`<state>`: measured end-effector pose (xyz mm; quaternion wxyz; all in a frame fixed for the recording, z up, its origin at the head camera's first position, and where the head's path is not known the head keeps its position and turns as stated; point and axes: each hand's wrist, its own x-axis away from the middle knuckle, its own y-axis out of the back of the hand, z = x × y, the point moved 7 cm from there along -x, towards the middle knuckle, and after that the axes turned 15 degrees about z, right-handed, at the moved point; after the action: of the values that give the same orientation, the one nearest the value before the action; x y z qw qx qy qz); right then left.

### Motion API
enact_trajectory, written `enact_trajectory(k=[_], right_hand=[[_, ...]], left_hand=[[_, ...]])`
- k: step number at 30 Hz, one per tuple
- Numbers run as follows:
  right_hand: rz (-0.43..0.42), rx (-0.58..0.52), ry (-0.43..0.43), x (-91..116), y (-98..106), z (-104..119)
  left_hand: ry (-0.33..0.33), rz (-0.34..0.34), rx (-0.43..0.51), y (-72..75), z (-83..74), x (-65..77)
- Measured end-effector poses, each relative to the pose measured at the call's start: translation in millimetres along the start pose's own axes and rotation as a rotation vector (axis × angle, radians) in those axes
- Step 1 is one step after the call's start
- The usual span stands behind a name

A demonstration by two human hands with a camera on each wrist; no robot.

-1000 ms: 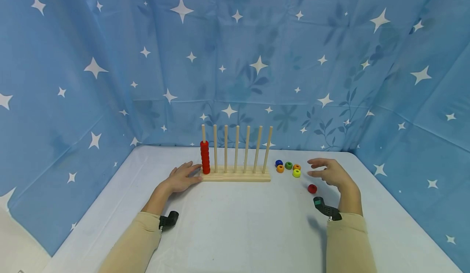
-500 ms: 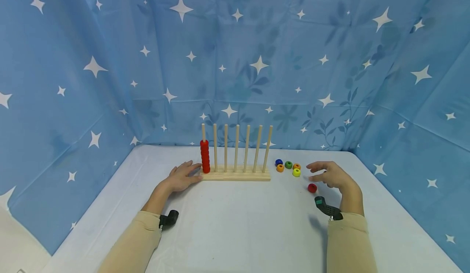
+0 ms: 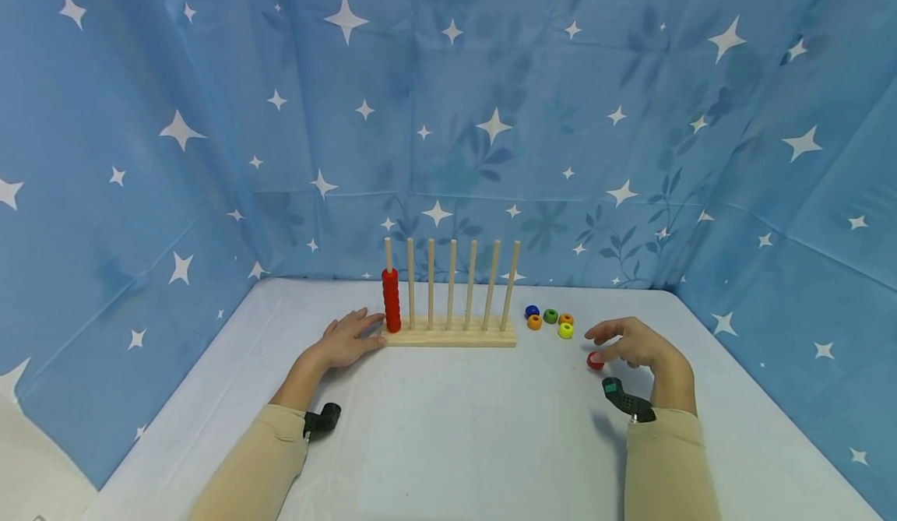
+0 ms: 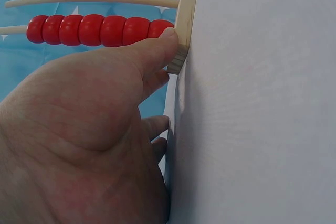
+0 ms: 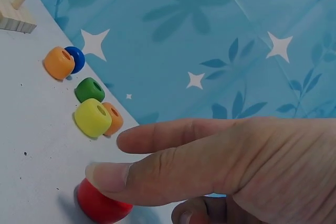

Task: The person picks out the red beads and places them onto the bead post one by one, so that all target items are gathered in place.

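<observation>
A wooden bead abacus (image 3: 448,339) stands at the far middle of the table, with several upright pegs on a long base. Red beads (image 3: 392,301) are stacked on its leftmost peg; the other pegs are bare. My left hand (image 3: 346,338) holds the left end of the base between thumb and forefinger, the thumb (image 4: 157,51) in front beside the lowest red bead. On the right, my right hand (image 3: 634,344) is low over a loose red bead (image 5: 102,203). Its thumb (image 5: 113,174) overlaps the top of that bead, while the forefinger (image 5: 152,136) is stretched out apart from it.
Between the abacus and my right hand lie a blue bead (image 3: 532,311), a green bead (image 3: 550,316), a yellow bead (image 3: 565,331) and two orange beads (image 3: 535,322). The white table (image 3: 448,427) ends at a blue star-patterned curtain (image 3: 448,116).
My right hand has lowered toward the loose red bead, and its thumb now partly covers it. The left hand and the abacus have kept their places.
</observation>
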<state>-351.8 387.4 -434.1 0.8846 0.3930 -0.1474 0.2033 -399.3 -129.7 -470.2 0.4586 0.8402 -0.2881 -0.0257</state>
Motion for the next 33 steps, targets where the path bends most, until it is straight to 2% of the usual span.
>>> enact_trajectory(k=[21,33], right_hand=[[0.023,0.026,-0.072,-3.5,-8.7,-7.5],[0.024,0.062,-0.037,-2.2,-7.4,5.3]], left_hand=[[-0.002,-0.001,0.012,-0.6,0.6,0.6],[0.009,-0.003,0.011,-0.3,0.3,0.2]])
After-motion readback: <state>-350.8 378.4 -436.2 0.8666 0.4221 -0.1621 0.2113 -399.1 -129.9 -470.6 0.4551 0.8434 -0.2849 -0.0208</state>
